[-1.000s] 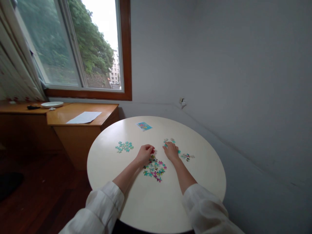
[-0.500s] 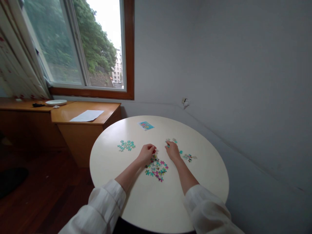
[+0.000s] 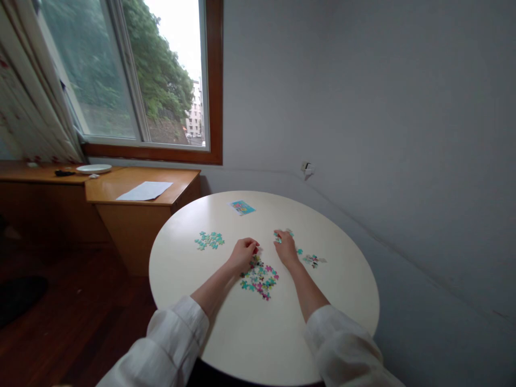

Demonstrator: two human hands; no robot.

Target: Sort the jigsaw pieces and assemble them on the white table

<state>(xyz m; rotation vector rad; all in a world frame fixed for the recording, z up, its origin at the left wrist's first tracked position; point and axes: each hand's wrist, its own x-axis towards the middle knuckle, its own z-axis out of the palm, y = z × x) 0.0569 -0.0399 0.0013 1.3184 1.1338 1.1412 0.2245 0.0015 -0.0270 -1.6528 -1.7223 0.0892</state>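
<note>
My left hand (image 3: 244,255) is closed in a pinch, with a puzzle piece (image 3: 259,250) at its fingertips, just above a multicoloured heap of puzzle pieces (image 3: 261,280). Farther right, my right hand (image 3: 286,249) reaches over a small group of teal and pale pieces (image 3: 290,233). Its thumb and forefinger are apart, and a few pieces show between them. The hand partly covers that group. More loose pieces (image 3: 313,260) lie to the right of my right wrist.
A cluster of teal pieces (image 3: 209,240) lies on the left of the round white table (image 3: 258,344). Toward the back is a colourful picture card (image 3: 242,207). Behind on the left stands a wooden desk (image 3: 185,185) with a paper sheet (image 3: 145,191) and a white plate (image 3: 94,169).
The fingers of my right hand have shifted slightly over the small group of pieces, and the forefinger has lifted away from the thumb. My left hand stays where it was.
</note>
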